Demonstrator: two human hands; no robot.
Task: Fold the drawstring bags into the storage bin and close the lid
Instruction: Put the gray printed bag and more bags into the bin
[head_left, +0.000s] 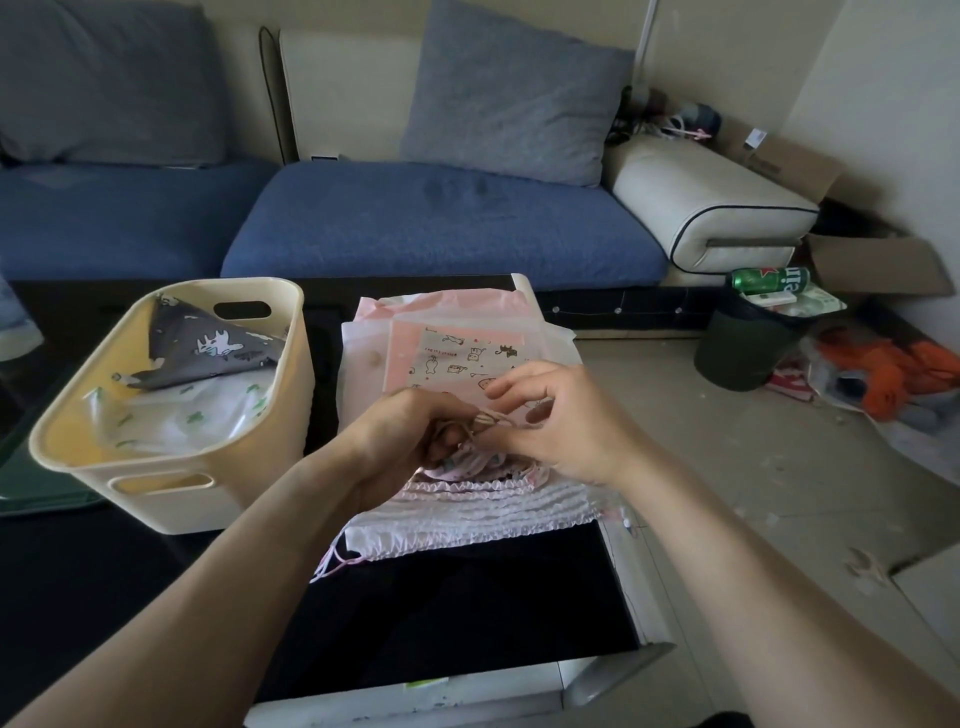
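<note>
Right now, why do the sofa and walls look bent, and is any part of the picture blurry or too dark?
Head view: the wide-angle lens bows the sofa and walls towards the edges. Head view: light is soft and dim, with no hard shadows; the black tabletop swallows detail. Head view: the hands, left and right, are slightly soft, so the cord they pinch is hard to trace.

A low black-topped table (467, 603) with a white edge along its near and right sides carries the work. At nine o'clock on its surface stands a cream storage bin (249, 457) with cut-out handles. Just beside it, toward twelve o'clock, lies a stack of pink and white drawstring bags (467, 512), their gathered tops facing six o'clock and thin cords trailing onto the dark top. A green-edged sheet (31, 483) lies flat at the table's far nine o'clock edge.
</note>
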